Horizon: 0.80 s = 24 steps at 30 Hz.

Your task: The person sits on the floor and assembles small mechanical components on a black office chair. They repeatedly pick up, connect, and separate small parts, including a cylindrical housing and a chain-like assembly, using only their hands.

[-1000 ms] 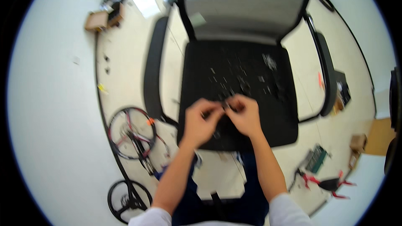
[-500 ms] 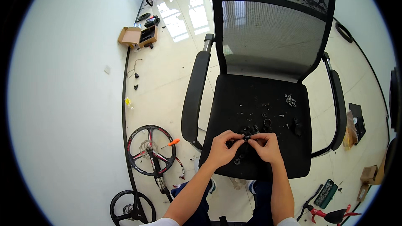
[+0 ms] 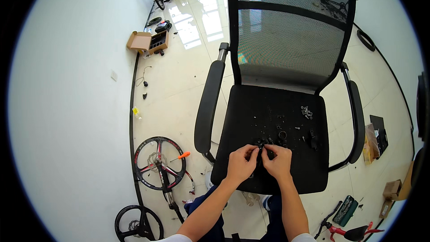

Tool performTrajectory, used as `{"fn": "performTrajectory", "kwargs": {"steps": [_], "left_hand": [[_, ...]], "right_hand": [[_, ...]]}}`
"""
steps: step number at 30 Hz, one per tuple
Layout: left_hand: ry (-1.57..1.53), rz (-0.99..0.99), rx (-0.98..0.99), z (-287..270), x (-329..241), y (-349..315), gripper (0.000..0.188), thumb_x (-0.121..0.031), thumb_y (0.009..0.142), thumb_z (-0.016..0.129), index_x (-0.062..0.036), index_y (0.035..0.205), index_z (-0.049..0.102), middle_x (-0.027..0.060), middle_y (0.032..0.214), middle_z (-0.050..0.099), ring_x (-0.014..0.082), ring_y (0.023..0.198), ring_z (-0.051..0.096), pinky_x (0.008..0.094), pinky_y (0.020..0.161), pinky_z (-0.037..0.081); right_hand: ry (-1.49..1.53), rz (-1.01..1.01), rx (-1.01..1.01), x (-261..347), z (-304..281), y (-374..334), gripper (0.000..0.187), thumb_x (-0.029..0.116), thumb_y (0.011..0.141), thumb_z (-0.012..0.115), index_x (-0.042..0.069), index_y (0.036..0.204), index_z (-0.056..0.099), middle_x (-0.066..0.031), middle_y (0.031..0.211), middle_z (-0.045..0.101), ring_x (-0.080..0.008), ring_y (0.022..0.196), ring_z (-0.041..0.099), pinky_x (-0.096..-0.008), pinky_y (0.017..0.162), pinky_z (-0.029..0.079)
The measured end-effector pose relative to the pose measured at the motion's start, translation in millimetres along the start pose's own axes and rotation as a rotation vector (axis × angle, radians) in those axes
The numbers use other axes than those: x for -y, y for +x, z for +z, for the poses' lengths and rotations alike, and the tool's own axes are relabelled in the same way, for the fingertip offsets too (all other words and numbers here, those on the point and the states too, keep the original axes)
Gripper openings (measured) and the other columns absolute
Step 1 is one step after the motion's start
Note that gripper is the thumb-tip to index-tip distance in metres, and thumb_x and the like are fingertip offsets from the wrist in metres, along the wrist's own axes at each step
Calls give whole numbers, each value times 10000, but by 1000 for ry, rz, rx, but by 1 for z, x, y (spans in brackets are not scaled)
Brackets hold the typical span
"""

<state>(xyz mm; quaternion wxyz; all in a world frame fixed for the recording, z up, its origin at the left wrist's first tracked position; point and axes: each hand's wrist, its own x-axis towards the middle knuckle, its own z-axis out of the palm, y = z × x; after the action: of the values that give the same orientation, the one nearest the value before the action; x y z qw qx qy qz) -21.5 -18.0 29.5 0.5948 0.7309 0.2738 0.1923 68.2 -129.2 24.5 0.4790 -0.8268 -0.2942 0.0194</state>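
Both hands meet over the front of a black office chair's seat (image 3: 251,103). My left hand (image 3: 242,163) and my right hand (image 3: 277,161) pinch a small black part (image 3: 261,145) between thumbs and fingertips. Its exact kind is too small and too covered to tell. Just past the fingers lie a dark ring (image 3: 282,135) and other small black pieces. A cluster of silver screws (image 3: 306,112) sits farther back on the right of the seat, and a black part (image 3: 313,140) lies nearer on that side.
Chair armrests (image 3: 209,107) flank the seat. On the floor at left are a spoked bike wheel with fork (image 3: 159,141), an orange-handled screwdriver (image 3: 183,155), a second black wheel (image 3: 139,208) and an open cardboard box (image 3: 141,40). A green case (image 3: 345,210) lies at lower right.
The view has shifted slightly, so the chair appears a little lower and to the left. My fingers have changed their hold, with the hands more upright around the small black part.
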Motion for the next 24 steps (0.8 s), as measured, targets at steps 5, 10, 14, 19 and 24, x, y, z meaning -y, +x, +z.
{"fn": "performTrajectory", "kwargs": {"steps": [5,10,14,19,24], "left_hand": [[-277,-42,159,-4,-2,-4,258,-83,946,619,26,1179,641,60,795,674,88,674,648,224,604,514],[-95,413,320,-11,-15,-1,334,2,849,677,-1,1183,659,68,798,631,128,722,625,241,698,505],[145,366,218,-14,-4,2,274,-34,801,734,-7,1071,696,66,749,617,116,575,537,246,551,445],[146,122,-23,-11,17,10,317,-70,801,755,-23,1103,669,38,730,610,97,523,496,246,492,402],[166,26,32,-20,24,17,326,-163,861,720,-26,1148,649,31,726,600,100,636,574,239,585,462]], "right_hand": [[75,15,-1,0,-1,7,156,115,756,725,9,869,745,-156,722,695,-258,608,680,-324,561,505],[181,138,171,-34,-3,6,177,102,723,717,-4,865,731,-159,660,661,-220,546,647,-324,531,473],[192,44,377,-7,-7,8,182,122,714,706,-18,830,706,-183,640,634,-245,551,650,-334,531,474],[230,-64,470,14,-4,-2,172,128,717,740,-24,785,700,-152,604,629,-227,508,613,-321,511,468],[417,88,423,10,-19,1,113,91,768,760,-11,813,741,21,523,527,-17,492,379,-232,453,277]]}}
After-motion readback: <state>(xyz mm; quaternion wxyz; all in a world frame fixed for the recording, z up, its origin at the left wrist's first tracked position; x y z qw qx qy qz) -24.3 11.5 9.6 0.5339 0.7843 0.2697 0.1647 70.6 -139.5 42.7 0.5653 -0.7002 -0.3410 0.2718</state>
